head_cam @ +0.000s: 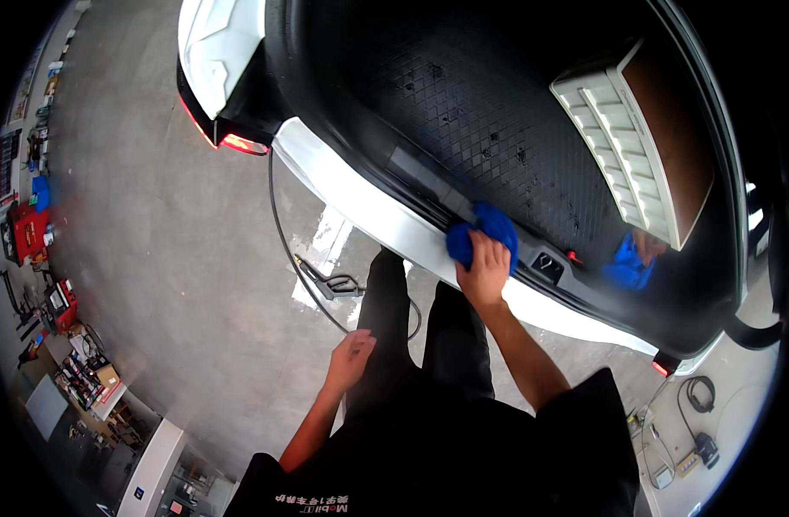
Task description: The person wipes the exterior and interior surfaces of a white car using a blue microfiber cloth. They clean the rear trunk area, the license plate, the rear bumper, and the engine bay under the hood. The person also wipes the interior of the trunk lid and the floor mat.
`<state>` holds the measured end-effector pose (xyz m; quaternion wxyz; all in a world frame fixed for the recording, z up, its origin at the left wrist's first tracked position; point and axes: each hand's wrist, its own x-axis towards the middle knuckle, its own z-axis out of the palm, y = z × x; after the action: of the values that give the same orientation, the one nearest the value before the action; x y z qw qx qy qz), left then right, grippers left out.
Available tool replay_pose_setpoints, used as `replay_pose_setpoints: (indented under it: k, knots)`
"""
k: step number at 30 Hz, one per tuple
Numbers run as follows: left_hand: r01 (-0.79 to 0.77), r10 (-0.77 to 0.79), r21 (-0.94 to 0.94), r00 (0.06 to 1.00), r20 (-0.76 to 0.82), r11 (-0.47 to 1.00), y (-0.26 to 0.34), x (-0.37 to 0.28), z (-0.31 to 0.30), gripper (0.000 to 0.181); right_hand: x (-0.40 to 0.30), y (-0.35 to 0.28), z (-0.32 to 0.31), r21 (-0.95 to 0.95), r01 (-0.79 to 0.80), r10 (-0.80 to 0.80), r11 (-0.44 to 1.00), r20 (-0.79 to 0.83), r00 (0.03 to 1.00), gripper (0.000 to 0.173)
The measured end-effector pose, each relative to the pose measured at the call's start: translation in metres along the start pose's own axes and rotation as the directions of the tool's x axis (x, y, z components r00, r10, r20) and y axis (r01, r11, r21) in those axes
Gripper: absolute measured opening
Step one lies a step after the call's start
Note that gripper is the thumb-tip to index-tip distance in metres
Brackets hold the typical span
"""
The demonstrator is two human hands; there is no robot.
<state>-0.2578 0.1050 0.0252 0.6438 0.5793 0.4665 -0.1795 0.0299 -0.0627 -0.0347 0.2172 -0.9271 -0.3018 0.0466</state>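
Observation:
A crumpled blue cloth [498, 229] is under my right hand [485, 262], pressed on the rear sill trim of an open car boot, beside the metal latch [547, 264]. My left hand [352, 357] hangs low in front of my left leg, fingers loosely bent, with nothing visible in it. The white rear bumper [381, 216] curves across in front of my legs. Beyond the sill lies a black patterned boot mat [491, 136]. At the boot's right, another person's hand [649, 247] is on a second blue cloth [629, 266], partly hidden by a white-framed panel.
The white-framed compartmented panel [627, 148] stands tilted in the boot. A small red item [573, 257] lies behind the latch. A pressure-washer gun [333, 284] and black hose [279, 226] lie on the floor near my feet. Red tool cases [29, 232] stand far left; cables [699, 394] lie lower right.

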Motion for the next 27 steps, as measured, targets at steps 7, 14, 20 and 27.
replay_pose_setpoints:
  k: [7, 14, 20, 27]
  knots:
    - [-0.091, 0.090, 0.098, 0.996, 0.007, 0.991, 0.032, 0.016, 0.016, 0.028, 0.111, -0.113, 0.077, 0.118, -0.043, 0.056, 0.992, -0.113, 0.992, 0.073]
    - [-0.322, 0.327, 0.056, 0.924, -0.197, 0.945, 0.114, 0.116, 0.049, 0.029, 0.043, -0.031, 0.028, 0.076, -0.033, 0.031, 0.997, 0.017, 0.999, 0.070]
    - [-0.158, 0.154, 0.006, 0.954, -0.259, 0.987, 0.156, 0.200, 0.092, 0.039, -0.084, 0.097, -0.053, -0.090, -0.208, 0.209, 0.974, 0.002, 0.978, 0.059]
    - [-0.167, 0.145, -0.149, 0.978, -0.148, 0.975, 0.155, 0.210, 0.088, 0.020, -0.041, 0.024, -0.017, -0.033, -0.257, 0.257, 0.966, 0.005, 0.966, 0.064]
